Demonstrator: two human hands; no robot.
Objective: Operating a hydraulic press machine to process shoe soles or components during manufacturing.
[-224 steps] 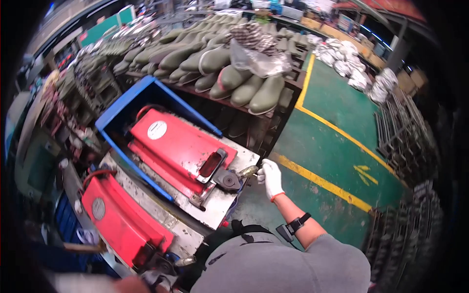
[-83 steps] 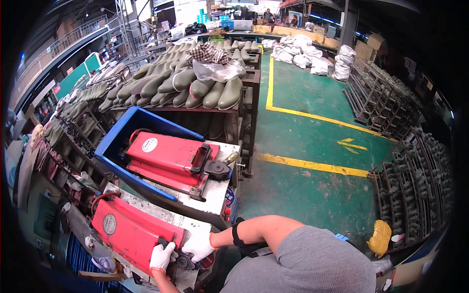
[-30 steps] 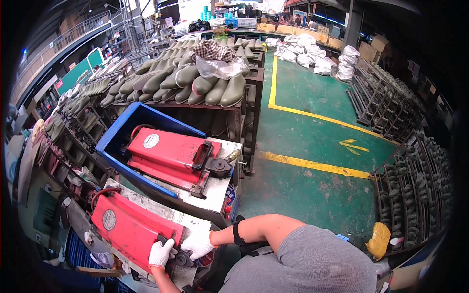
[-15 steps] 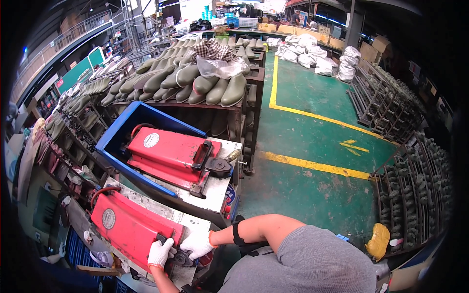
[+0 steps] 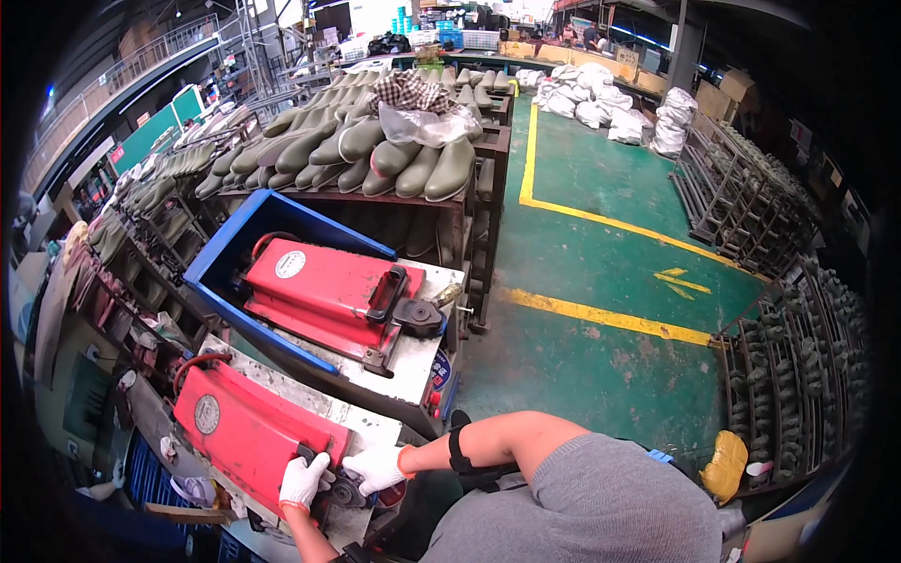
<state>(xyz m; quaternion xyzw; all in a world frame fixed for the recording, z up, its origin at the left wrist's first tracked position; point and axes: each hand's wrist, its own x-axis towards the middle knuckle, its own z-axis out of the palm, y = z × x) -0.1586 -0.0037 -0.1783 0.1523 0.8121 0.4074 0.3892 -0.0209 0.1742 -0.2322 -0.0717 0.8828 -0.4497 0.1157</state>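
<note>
Wearing a white knit glove, my left hand [image 5: 305, 480] is closed around the black handle at the near end of a red machine cover [image 5: 242, 422]. Just to its right, my gloved right hand [image 5: 377, 468] curls beside a black round fitting [image 5: 347, 493] on the machine's worn white top. Whatever its fingers grip there is hidden by the glove. Beyond stands a second machine with a similar red cover [image 5: 324, 286], a black handle [image 5: 386, 296] and a black round fitting [image 5: 419, 317] with a short lever, set by a blue bin-like frame [image 5: 211, 267].
A rack stacked with olive-green boots [image 5: 413, 174] stands behind the machines, topped by a checked cloth [image 5: 413, 94]. Dark racks [image 5: 788, 366] line the right. White sacks [image 5: 591, 98] lie far back on the green floor with yellow lines [image 5: 610, 324]. A yellow bag [image 5: 725, 466] lies at right.
Both hands stay at the near machine, shifted very slightly left in the picture. The whole view has moved a little; no object has visibly been taken or let go.
</note>
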